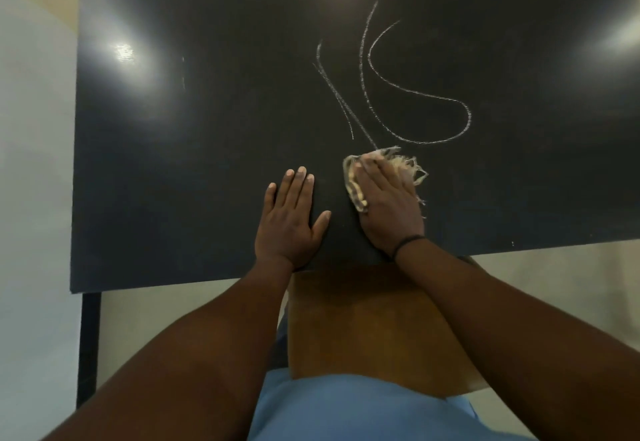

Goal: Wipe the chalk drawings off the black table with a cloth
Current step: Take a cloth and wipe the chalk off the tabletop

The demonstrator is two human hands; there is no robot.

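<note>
head view, from left to right: a black leg (88, 347) props the near-left corner of the table (180, 170), whose dark top fills most of the frame and carries bright glare spots at far left and far right. a short faint chalk mark (183, 73) sits on the left part of the top. the left hand (289, 217) lies flat near the table's near edge, palm down, fingers spread wide and holding nothing. just right of it, apart from it, the right hand (388, 205) presses flat on a pale frayed cloth (412, 167), fingers extended over it; the cloth shows around the fingertips and along the thumb side. a dark band (408, 242) circles the right wrist. beyond the cloth, the chalk lines (419, 94) run toward the far side: two long strokes and a loop to their right, with the nearest stroke end touching the cloth's far edge. a brown seat (363, 323) shows below the table's near edge, between the forearms, with blue clothing (346, 409) nearest the camera.
</note>
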